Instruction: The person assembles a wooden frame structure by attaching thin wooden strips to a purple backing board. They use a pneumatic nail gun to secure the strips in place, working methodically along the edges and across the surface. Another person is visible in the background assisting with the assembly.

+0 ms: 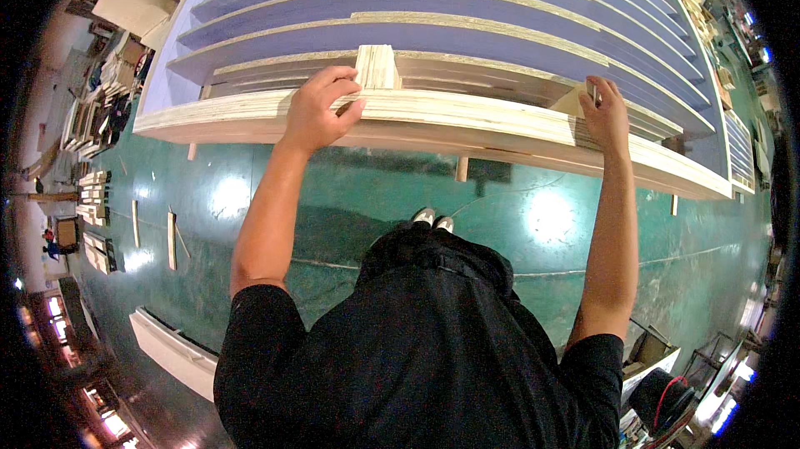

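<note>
Head view: both hands grip a long plywood board.
Left hand [318, 107] and right hand [606, 115] have fingers curled over the board [467, 115], whose long axis runs left-right.

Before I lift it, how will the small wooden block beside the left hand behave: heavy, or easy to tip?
The wooden block looks light, being small and layered like plywood. It stands upright on a narrow end, so a push may tip it. The left hand seems to touch it, which probably steadies it.
</note>
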{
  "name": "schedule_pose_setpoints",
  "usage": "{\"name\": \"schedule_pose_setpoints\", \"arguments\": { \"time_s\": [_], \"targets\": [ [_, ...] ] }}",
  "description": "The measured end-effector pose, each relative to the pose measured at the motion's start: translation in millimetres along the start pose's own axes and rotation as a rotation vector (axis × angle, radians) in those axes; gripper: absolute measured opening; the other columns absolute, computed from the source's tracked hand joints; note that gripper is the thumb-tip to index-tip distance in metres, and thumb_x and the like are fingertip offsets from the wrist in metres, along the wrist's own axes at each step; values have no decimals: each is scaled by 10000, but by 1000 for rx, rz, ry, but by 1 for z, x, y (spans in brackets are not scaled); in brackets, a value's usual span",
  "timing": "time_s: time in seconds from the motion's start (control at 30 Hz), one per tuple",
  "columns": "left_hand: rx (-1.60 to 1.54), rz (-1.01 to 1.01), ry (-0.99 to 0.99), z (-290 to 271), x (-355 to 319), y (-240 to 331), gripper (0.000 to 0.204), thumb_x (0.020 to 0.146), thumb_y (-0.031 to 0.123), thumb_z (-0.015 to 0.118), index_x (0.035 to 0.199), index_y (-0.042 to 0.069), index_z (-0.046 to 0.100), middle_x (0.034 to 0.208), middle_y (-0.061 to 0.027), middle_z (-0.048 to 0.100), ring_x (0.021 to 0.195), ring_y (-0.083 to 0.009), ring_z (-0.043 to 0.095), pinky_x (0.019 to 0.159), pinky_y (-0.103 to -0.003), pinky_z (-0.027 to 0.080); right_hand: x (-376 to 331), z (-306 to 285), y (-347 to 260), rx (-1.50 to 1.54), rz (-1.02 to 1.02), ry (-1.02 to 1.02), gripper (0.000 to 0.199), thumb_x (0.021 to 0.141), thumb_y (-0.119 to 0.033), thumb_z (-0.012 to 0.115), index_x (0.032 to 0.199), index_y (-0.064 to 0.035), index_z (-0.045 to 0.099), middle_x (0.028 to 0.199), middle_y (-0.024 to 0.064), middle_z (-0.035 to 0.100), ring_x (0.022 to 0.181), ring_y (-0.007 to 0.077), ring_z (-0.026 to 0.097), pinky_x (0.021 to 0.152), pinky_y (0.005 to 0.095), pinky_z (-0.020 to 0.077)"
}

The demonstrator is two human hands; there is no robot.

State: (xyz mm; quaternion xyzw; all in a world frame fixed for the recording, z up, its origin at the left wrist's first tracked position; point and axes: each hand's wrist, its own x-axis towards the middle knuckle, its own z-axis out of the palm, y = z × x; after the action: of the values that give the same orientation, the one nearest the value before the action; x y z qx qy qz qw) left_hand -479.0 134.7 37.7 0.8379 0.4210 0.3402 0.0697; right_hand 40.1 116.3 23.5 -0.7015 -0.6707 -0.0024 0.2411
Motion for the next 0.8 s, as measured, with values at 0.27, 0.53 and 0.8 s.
{"name": "schedule_pose_setpoints", "arguments": {
  "time_s": [0.27,0.53,0.8],
  "targets": [
    [-3,-4,-46,0,-2,-10,183,803,165,753,921,31,715,1186,-134,689,1081,-320,674,925,-400,543,-2,8,1,8,49,-44,431,901,-318,693,1284,-127,637,1306,159,616,1195,383,588,1004,498,501],
    [-23,-40,-121,-2,6,-13,175,824,162,727,896,5,699,1291,-173,639,1201,-358,592,1019,-439,471,-3,-6,-26,15,128,5,315,845,-257,695,1124,-114,661,1181,122,633,1128,372,593,934,488,518],
    [-159,-90,-200,8,-2,-36,234,924,200,634,988,-24,615,1411,-242,558,1252,-362,568,1053,-430,439,-2,-2,-17,56,142,-57,291,853,-250,678,1108,-114,657,1156,125,619,1131,355,583,926,491,534]
  ]
}}
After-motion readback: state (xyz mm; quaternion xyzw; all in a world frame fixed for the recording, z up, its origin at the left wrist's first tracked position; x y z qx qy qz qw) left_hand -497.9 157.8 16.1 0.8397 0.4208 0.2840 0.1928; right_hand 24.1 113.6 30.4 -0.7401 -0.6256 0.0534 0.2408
